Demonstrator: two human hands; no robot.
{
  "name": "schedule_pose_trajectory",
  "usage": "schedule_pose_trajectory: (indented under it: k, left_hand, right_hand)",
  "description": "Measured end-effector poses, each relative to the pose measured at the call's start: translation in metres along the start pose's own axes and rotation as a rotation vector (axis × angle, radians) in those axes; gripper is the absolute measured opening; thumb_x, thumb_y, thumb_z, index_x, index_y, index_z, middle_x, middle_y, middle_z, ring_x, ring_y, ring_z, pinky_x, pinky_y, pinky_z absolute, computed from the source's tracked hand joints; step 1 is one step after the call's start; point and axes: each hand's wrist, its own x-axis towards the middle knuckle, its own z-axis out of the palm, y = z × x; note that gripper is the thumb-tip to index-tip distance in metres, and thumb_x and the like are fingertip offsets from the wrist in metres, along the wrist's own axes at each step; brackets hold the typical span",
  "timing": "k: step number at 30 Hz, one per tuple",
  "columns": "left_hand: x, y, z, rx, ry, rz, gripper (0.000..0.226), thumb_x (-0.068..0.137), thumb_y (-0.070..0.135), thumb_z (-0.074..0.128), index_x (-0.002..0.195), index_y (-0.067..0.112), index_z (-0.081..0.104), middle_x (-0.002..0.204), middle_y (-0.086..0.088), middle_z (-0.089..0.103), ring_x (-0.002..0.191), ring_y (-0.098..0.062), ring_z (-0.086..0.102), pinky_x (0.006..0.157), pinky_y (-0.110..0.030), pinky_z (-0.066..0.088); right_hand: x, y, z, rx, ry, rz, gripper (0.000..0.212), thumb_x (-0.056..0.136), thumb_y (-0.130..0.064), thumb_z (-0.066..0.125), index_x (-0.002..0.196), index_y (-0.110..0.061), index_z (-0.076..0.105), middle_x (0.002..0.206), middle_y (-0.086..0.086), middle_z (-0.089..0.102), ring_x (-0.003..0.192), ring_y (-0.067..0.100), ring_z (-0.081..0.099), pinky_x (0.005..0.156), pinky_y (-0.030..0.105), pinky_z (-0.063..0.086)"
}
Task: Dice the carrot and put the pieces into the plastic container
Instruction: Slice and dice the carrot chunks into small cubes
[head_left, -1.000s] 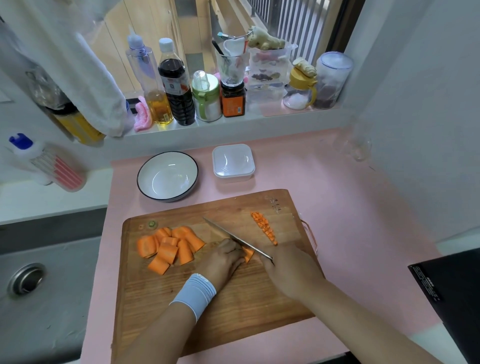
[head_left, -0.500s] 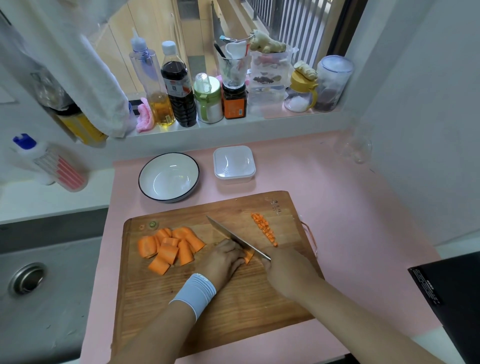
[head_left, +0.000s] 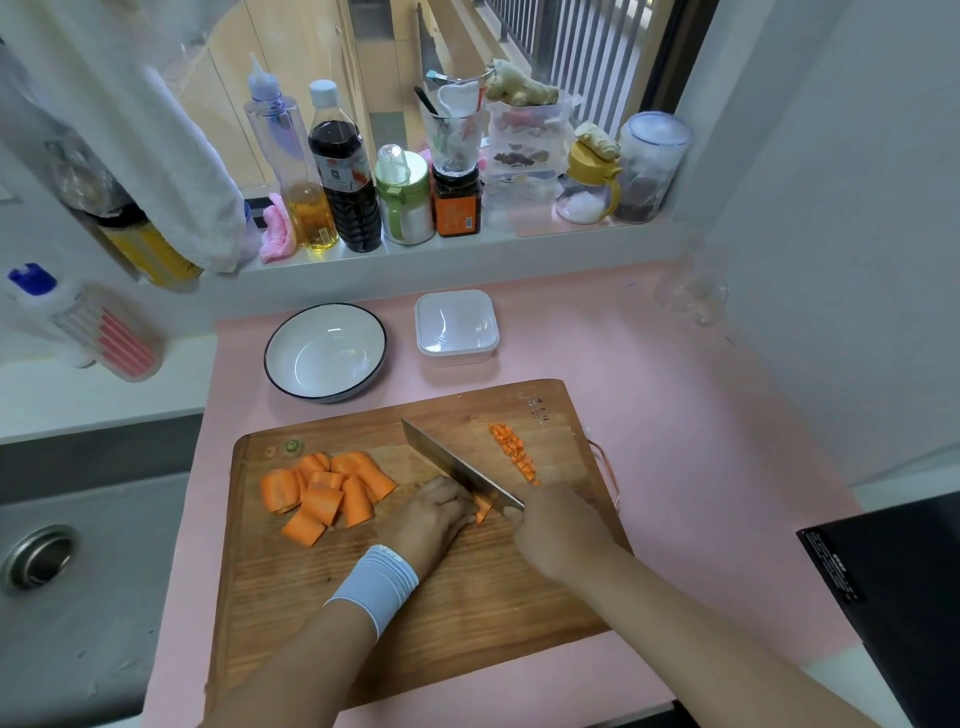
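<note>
A person's left hand (head_left: 436, 512), with a pale blue ribbed wristband (head_left: 376, 584) at the wrist, holds an orange carrot piece (head_left: 483, 510) down on a brown wooden cutting board (head_left: 441, 618). Its fingers (head_left: 457, 498) are curled close together over the piece. The right hand (head_left: 558, 530) grips a broad steel-bladed kitchen knife (head_left: 457, 465), fingers wrapped around a handle hidden inside the fist. The blade slants up and to the left from that fist, passing just beside the left knuckles with its edge down at the carrot piece.

A heap of thick orange carrot slabs (head_left: 324, 491) lies on the board just left of the left hand. A short row of small orange carrot dice (head_left: 514, 452) lies right of the blade, near the board's far right corner.

The square translucent-white plastic container (head_left: 457, 356) stands uncovered beyond the board on the pink bench (head_left: 675, 467), well apart from the carrot. A round white bowl with a dark rim (head_left: 325, 351) sits near it, to its left. Bottles and jars (head_left: 343, 171) line the windowsill behind, and a grey steel sink (head_left: 78, 571) lies at far left.
</note>
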Motion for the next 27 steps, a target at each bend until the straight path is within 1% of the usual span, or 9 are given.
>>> schedule_pose_trajectory:
  k: [3,6,8,10,12,15,18,23,27]
  left_hand:
    - [0.0007,0.0011,-0.0024,-0.002,0.001,-0.007,0.045,0.100,0.041,0.041,0.089,0.014,0.076,0.095,0.003,0.068,0.097,-0.006,0.053,0.097,-0.003,0.031]
    - [-0.0004,-0.0008,-0.0022,0.037,-0.023,-0.017,0.032,0.094,0.034,0.050,0.091,0.015,0.076,0.095,0.004,0.068,0.097,-0.006,0.054,0.093,-0.009,0.038]
    - [-0.0008,-0.0009,-0.0013,0.040,-0.022,-0.021,0.032,0.094,0.034,0.050,0.091,0.016,0.076,0.094,0.004,0.068,0.095,-0.007,0.054,0.089,-0.011,0.040]
    - [-0.0012,0.0002,-0.0013,0.041,-0.014,-0.020,0.033,0.094,0.033,0.049,0.090,0.015,0.076,0.093,0.003,0.067,0.095,-0.006,0.053,0.091,-0.006,0.034]
    - [-0.0007,0.0008,-0.0020,0.031,-0.012,-0.021,0.033,0.094,0.033,0.049,0.090,0.015,0.076,0.093,0.003,0.067,0.095,-0.005,0.052,0.092,-0.004,0.031]
    - [-0.0016,-0.0010,-0.0008,0.024,-0.015,-0.014,0.032,0.094,0.033,0.049,0.091,0.015,0.076,0.093,0.003,0.067,0.094,-0.006,0.053,0.090,-0.008,0.037]
    - [-0.0020,-0.0027,0.0005,0.010,-0.007,-0.020,0.032,0.095,0.033,0.050,0.091,0.015,0.076,0.094,0.003,0.067,0.096,-0.006,0.053,0.092,-0.005,0.034]
    - [-0.0032,-0.0046,0.0033,0.010,0.027,-0.001,0.030,0.094,0.032,0.051,0.090,0.015,0.076,0.094,0.003,0.067,0.096,-0.007,0.055,0.090,-0.014,0.043]
    - [-0.0042,-0.0077,0.0061,0.000,0.042,0.004,0.028,0.095,0.031,0.053,0.092,0.015,0.076,0.096,0.003,0.067,0.097,-0.008,0.055,0.091,-0.014,0.042]
  right_hand:
    - [-0.0002,-0.0011,-0.0005,-0.027,0.001,-0.005,0.024,0.105,-0.038,0.045,0.105,-0.022,0.062,0.089,-0.002,0.063,0.082,0.018,0.062,0.076,0.035,0.055]
    - [-0.0027,-0.0023,0.0007,-0.079,0.026,-0.025,0.029,0.105,-0.042,0.043,0.104,-0.021,0.063,0.082,-0.005,0.059,0.073,0.014,0.058,0.064,0.028,0.048]
    - [-0.0056,-0.0019,0.0021,-0.090,0.042,-0.033,0.032,0.104,-0.043,0.043,0.103,-0.021,0.066,0.084,-0.004,0.062,0.075,0.015,0.061,0.070,0.033,0.055]
    - [-0.0080,-0.0002,0.0028,-0.084,0.044,-0.039,0.031,0.103,-0.043,0.043,0.105,-0.023,0.067,0.086,-0.005,0.063,0.078,0.016,0.063,0.075,0.038,0.058]
    - [-0.0093,0.0006,0.0016,-0.080,0.045,-0.042,0.030,0.103,-0.043,0.044,0.106,-0.023,0.067,0.086,-0.004,0.064,0.078,0.017,0.064,0.075,0.039,0.058]
    - [-0.0101,0.0017,0.0006,-0.070,0.041,-0.045,0.027,0.103,-0.040,0.045,0.104,-0.022,0.066,0.087,-0.004,0.063,0.079,0.016,0.063,0.075,0.039,0.057]
    - [-0.0097,0.0018,0.0017,-0.054,0.025,-0.037,0.021,0.101,-0.034,0.048,0.102,-0.024,0.066,0.085,-0.006,0.062,0.077,0.015,0.063,0.074,0.039,0.058]
    - [-0.0085,0.0030,0.0016,-0.029,0.000,-0.017,0.017,0.102,-0.030,0.048,0.103,-0.023,0.064,0.085,-0.006,0.062,0.078,0.014,0.063,0.075,0.035,0.057]
    - [-0.0037,0.0000,0.0064,-0.013,-0.013,-0.006,0.016,0.102,-0.030,0.047,0.098,-0.024,0.061,0.082,-0.007,0.060,0.077,0.012,0.061,0.069,0.029,0.052]
